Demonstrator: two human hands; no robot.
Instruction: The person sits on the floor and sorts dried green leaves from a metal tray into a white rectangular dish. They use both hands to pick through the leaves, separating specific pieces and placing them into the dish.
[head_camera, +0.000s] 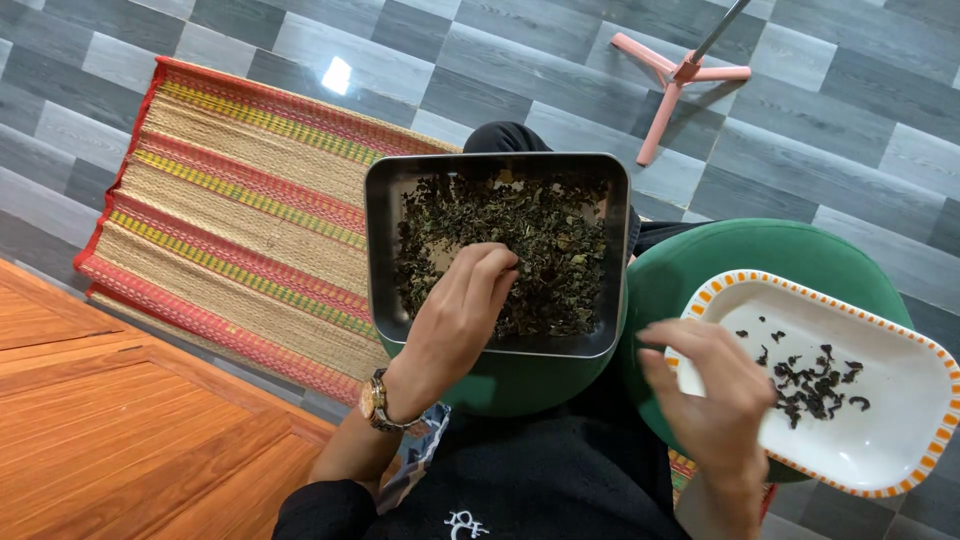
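1. Two green round padded cushions, one under the tin (520, 385) and one under the dish (740, 250), sit on my lap side by side. They look soft and squashy, so whatever rests on them can tip if I press on an edge.
2. My square grey metal tin with rounded corners (380, 250) rests on the left cushion. Stiff thin walls, probably light; the rim is the place to grip it, and I'd judge the metal slick.
3. My white oblong dish with an orange-dashed rim (900, 440) sits on the right cushion, tilted a bit. Likely hard and breakable; best held by the rim.
4. My left hand (455, 320), gold watch on the wrist, is inside the tin, fingers curled down onto the leaves in a pinch. Whether anything is caught in the pinch I can't tell.
5. My right hand (715, 395) hovers over the dish's near-left edge, fingers loosely spread, holding nothing I can see.
6. Loose pile of dark green dried crumpled leaves (545, 235) fills most of the tin. I'd say featherlight, brittle, crumbly: take with a gentle fingertip pinch, no squeezing.
7. Few darker curled leaf bits (815, 385) lie scattered in the middle of the dish, well apart from the tin pile.
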